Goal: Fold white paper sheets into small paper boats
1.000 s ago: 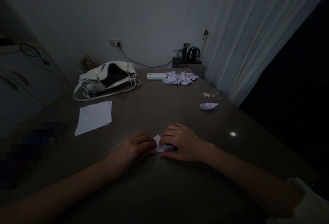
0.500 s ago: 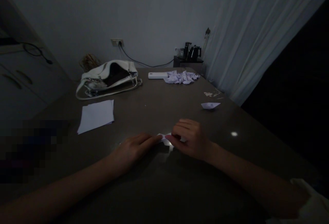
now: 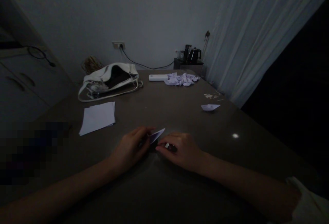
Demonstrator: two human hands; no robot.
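Head view: folded paper [image 3: 157, 136] before you, nearer than the white sheets [image 3: 99, 116].
Left hand [image 3: 132, 145]: clamped on your folded paper.
Right hand [image 3: 183, 149]: curled just beside it; cannot tell whether you grip anything.

folded piece [image 3: 156, 136] made of smooth matt paper, sheets [image 3: 98, 117] likewise made of matt paper, heap [image 3: 182, 79] formed of sharply creased paper, glossy tabletop [image 3: 180, 114] marked by a mirrored light spot [image 3: 235, 136], bag [image 3: 102, 74] finished in smooth leather-like material, curtain [image 3: 246, 38] made of thin cloth
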